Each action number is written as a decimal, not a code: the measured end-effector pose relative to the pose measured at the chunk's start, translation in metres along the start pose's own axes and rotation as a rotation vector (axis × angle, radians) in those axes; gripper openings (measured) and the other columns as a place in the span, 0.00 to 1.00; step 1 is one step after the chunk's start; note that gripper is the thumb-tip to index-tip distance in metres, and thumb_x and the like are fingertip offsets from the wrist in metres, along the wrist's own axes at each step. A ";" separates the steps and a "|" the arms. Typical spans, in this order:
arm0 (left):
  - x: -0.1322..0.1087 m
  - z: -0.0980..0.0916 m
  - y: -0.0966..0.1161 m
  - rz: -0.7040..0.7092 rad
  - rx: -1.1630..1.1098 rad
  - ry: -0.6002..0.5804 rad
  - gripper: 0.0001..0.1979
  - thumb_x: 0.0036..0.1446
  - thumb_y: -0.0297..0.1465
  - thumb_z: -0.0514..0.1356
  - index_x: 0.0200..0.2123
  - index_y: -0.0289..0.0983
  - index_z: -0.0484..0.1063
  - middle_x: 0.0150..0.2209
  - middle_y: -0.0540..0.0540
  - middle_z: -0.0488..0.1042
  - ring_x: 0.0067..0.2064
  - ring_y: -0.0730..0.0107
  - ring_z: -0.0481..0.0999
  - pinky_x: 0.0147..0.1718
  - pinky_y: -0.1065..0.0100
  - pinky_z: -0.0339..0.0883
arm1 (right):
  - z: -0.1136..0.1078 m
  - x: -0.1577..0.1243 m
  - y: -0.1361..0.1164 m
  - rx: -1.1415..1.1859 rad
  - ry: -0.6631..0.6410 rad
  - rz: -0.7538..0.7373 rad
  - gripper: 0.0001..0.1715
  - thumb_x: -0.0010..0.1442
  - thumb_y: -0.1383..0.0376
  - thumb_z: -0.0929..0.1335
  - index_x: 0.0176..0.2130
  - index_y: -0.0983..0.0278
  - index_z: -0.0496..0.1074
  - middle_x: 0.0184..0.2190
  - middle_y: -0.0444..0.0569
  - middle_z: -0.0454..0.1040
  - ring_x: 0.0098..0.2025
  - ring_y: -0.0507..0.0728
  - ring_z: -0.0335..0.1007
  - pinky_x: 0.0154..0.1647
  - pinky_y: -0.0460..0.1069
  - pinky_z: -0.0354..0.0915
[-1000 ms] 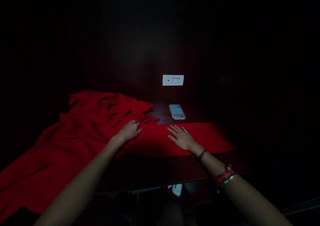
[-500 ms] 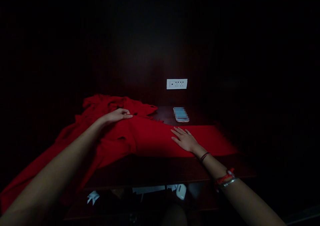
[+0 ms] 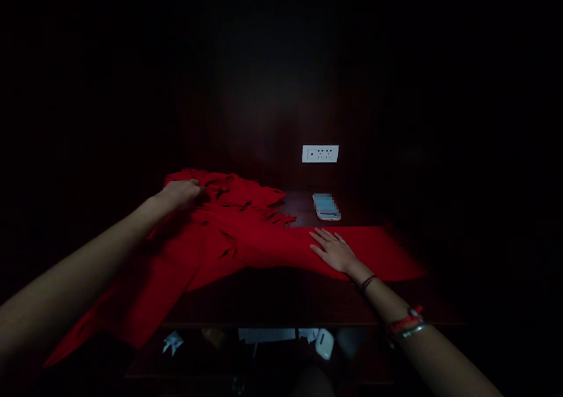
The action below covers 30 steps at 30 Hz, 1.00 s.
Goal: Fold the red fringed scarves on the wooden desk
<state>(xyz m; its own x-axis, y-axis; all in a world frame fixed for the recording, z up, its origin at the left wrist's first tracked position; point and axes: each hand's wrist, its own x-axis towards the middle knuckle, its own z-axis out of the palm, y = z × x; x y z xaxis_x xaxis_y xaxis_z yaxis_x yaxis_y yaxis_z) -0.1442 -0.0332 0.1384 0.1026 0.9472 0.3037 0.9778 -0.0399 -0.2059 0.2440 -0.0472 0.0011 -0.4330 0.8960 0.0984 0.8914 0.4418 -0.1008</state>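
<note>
A red fringed scarf (image 3: 281, 247) lies across the dark table, flat on the right and bunched up at the left, with part of it hanging over the front edge. My left hand (image 3: 182, 193) is closed on the bunched cloth at the far left; its fingertips are hidden from view. Spread flat on the smooth stretch, my right hand (image 3: 334, 250) presses on the scarf with its fingers apart. Beyond that hand, a phone (image 3: 326, 207) rests on the table close to the scarf's far edge.
A white wall socket (image 3: 320, 153) is set in the dark back panel. Below the tabletop, a shelf holds a white earbud case (image 3: 324, 344), papers (image 3: 267, 334) and a crumpled white piece (image 3: 173, 342). Much of the surroundings is too dark to make out.
My left hand has moved left and away from me, drawing the cloth with it; the scarf's middle is more creased. My right hand stays on the scarf. The view has shifted slightly.
</note>
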 end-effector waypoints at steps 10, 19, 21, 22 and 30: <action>-0.049 0.022 0.074 0.531 0.021 -0.287 0.23 0.47 0.32 0.54 0.50 0.44 0.57 0.41 0.44 0.66 0.38 0.63 0.68 0.33 0.68 0.60 | 0.003 0.001 0.003 -0.022 0.035 -0.015 0.34 0.56 0.48 0.47 0.56 0.60 0.48 0.57 0.47 0.46 0.58 0.57 0.39 0.54 0.56 0.40; -0.069 0.006 0.062 0.744 -0.160 -0.229 0.11 0.46 0.30 0.53 0.36 0.36 0.64 0.45 0.44 0.62 0.42 0.67 0.64 0.41 0.70 0.57 | 0.002 0.001 0.002 -0.019 0.046 -0.009 0.33 0.56 0.48 0.48 0.56 0.60 0.49 0.57 0.48 0.47 0.57 0.57 0.41 0.54 0.57 0.41; -0.072 0.011 0.078 0.736 -0.177 -0.195 0.19 0.50 0.35 0.52 0.45 0.35 0.58 0.48 0.42 0.59 0.45 0.65 0.62 0.41 0.68 0.56 | 0.003 0.001 0.002 -0.013 0.057 -0.007 0.33 0.56 0.49 0.48 0.55 0.60 0.50 0.57 0.48 0.47 0.57 0.58 0.41 0.54 0.57 0.42; -0.072 0.014 0.088 0.743 -0.161 -0.160 0.23 0.50 0.38 0.51 0.49 0.35 0.55 0.50 0.41 0.58 0.47 0.63 0.61 0.42 0.66 0.55 | 0.003 0.001 0.002 -0.010 0.060 -0.007 0.33 0.56 0.49 0.49 0.55 0.61 0.50 0.57 0.49 0.48 0.57 0.58 0.41 0.54 0.57 0.42; -0.071 0.037 0.151 0.982 0.038 -0.051 0.14 0.53 0.27 0.48 0.43 0.39 0.61 0.36 0.46 0.67 0.36 0.68 0.67 0.34 0.70 0.58 | 0.004 0.001 0.003 0.011 0.077 -0.014 0.31 0.56 0.50 0.50 0.55 0.60 0.52 0.56 0.48 0.49 0.57 0.57 0.42 0.54 0.56 0.41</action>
<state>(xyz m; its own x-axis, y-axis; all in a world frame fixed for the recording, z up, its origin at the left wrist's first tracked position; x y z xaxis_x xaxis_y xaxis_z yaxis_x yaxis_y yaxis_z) -0.0104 -0.0951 0.0515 0.8577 0.5108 -0.0583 0.4553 -0.8074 -0.3753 0.2462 -0.0450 -0.0031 -0.4335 0.8839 0.1755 0.8836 0.4552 -0.1100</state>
